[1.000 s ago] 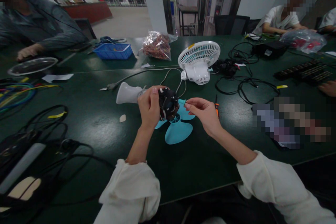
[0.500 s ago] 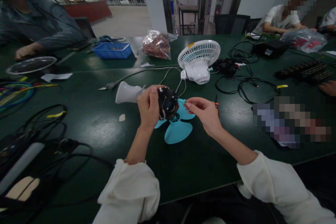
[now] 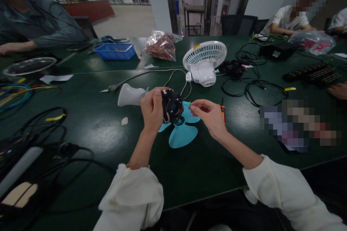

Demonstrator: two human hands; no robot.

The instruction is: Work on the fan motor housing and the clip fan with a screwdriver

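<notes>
My left hand [image 3: 152, 110] is closed around a black fan motor [image 3: 172, 106] with loose wires on it. A white fan stand [image 3: 130, 95] extends to the left from behind that hand. My right hand [image 3: 209, 115] is in a pinch, its thumb and forefinger on the end of a small pale teal peg [image 3: 186, 104] beside the motor. Whether the peg touches the motor I cannot tell. Beneath the motor lies a teal fan blade [image 3: 183, 136], partly covered. An orange-and-black screwdriver [image 3: 223, 111] lies just beyond my right hand.
A white fan head [image 3: 204, 65] rests behind the motor, its cable [image 3: 135, 76] running left. Farther back are a blue basket [image 3: 115, 52] and a clear bag [image 3: 162, 46]. Black cables [image 3: 255, 92] lie on the right. Tangled wires [image 3: 62, 144] and co-workers are around the table.
My hands keep nearly the same hold on the motor and peg. At the far left, a co-worker's hand has drawn away toward the left edge. The view has shifted slightly.
</notes>
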